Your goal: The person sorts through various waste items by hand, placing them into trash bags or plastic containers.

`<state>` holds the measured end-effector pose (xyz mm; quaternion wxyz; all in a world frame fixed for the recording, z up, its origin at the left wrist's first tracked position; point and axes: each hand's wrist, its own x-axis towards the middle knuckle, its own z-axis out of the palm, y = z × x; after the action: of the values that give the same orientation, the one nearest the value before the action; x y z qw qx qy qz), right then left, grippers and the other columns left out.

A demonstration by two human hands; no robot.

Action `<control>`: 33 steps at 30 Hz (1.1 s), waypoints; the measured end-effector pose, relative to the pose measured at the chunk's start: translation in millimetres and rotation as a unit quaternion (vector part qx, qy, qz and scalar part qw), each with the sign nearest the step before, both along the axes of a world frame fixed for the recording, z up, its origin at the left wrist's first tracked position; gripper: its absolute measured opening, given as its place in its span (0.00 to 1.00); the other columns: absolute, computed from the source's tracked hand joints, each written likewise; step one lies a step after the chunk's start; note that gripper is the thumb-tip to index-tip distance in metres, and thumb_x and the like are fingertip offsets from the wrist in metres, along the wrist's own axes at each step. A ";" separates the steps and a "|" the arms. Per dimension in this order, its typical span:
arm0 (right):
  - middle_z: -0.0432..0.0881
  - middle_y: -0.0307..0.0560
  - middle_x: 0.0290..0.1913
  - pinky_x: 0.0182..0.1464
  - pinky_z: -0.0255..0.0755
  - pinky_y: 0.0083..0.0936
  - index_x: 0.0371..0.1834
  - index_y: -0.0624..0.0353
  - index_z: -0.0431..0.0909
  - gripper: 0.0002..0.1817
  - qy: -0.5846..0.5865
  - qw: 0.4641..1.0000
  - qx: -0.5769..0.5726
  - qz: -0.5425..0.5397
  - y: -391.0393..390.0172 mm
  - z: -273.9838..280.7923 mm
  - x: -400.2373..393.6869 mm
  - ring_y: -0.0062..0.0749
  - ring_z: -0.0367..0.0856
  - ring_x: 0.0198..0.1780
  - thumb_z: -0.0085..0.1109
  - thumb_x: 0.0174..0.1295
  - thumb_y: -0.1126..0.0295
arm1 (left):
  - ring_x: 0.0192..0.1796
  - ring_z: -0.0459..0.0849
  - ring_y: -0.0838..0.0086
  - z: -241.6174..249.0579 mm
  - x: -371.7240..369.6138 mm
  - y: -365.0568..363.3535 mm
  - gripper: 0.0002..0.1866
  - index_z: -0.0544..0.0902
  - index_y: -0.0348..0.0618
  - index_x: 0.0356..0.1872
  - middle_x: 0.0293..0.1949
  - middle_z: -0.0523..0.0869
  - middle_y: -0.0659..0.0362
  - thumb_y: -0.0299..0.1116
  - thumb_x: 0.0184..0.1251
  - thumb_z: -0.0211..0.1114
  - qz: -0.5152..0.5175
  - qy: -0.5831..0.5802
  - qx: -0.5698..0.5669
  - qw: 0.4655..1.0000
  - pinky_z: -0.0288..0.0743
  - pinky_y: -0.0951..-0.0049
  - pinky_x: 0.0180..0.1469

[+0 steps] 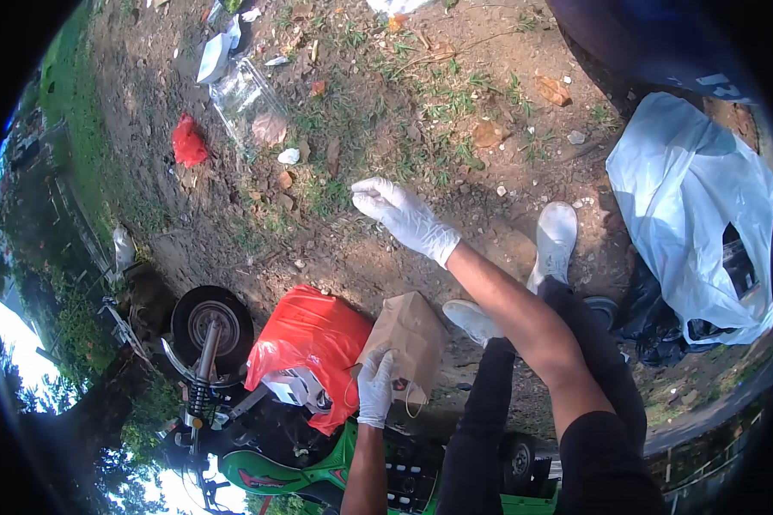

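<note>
Head view, tilted, looking down at bare dirt with sparse grass. Left hand (374, 386), white glove, is closed on the top edge of a brown paper bag (408, 339); the bag hangs just beside a red plastic bag (309, 339), touching or nearly so. The red bag is bulging, with something white showing at its lower edge; contents of both bags cannot be told. Right hand (399, 215), also white-gloved, is stretched out over the ground, fingers loosely together and curled down, nothing seen in it; can't tell if it pinches anything small.

A large pale plastic bag (687, 215) lies open at right near the white shoes (554, 236), dark stuff inside, not identifiable. A clear plastic container (249, 107) lies on the dirt at upper left, a brownish leaf-like thing in or under it. A small red wad (189, 142) lies left of it. Scattered paper scraps and dry leaves around.

A green motorbike (318, 468) sits below the bags, front wheel (210, 322) at left. White writing on a dark thing at top right, too cut off to read. No other label legible.
</note>
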<state>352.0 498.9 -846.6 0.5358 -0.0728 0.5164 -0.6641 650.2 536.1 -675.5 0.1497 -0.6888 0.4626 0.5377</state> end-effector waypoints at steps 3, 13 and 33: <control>0.88 0.44 0.50 0.56 0.76 0.27 0.61 0.58 0.80 0.22 0.090 0.996 0.021 -0.006 25.6 -2.3 -19.8 0.29 0.85 0.53 0.59 0.75 0.54 | 0.48 0.81 0.82 8.2 -23.2 -13.6 0.22 0.77 0.37 0.67 0.49 0.86 0.62 0.38 0.78 0.65 -0.002 0.011 -0.010 1.000 0.77 0.77 0.53; 0.82 0.38 0.60 0.61 0.72 0.30 0.66 0.52 0.79 0.23 -0.200 0.970 0.137 0.019 57.5 195.5 -8.2 0.27 0.82 0.58 0.56 0.74 0.53 | 0.59 0.83 0.70 143.4 -103.3 -110.7 0.27 0.74 0.36 0.70 0.59 0.85 0.49 0.42 0.79 0.64 -0.092 0.051 -0.013 0.994 0.76 0.68 0.63; 0.83 0.40 0.62 0.63 0.69 0.27 0.69 0.52 0.76 0.27 0.193 0.869 0.447 0.093 20.1 276.8 -317.7 0.27 0.81 0.59 0.57 0.75 0.48 | 0.59 0.87 0.58 -37.7 -109.4 -550.9 0.31 0.80 0.36 0.64 0.57 0.88 0.45 0.53 0.74 0.64 -0.176 0.024 -0.123 0.976 0.77 0.64 0.61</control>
<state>34.3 518.9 -569.8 0.4602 0.0003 0.8417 -0.2823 540.8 -14.8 -713.1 0.1451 -0.5968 0.6428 0.4578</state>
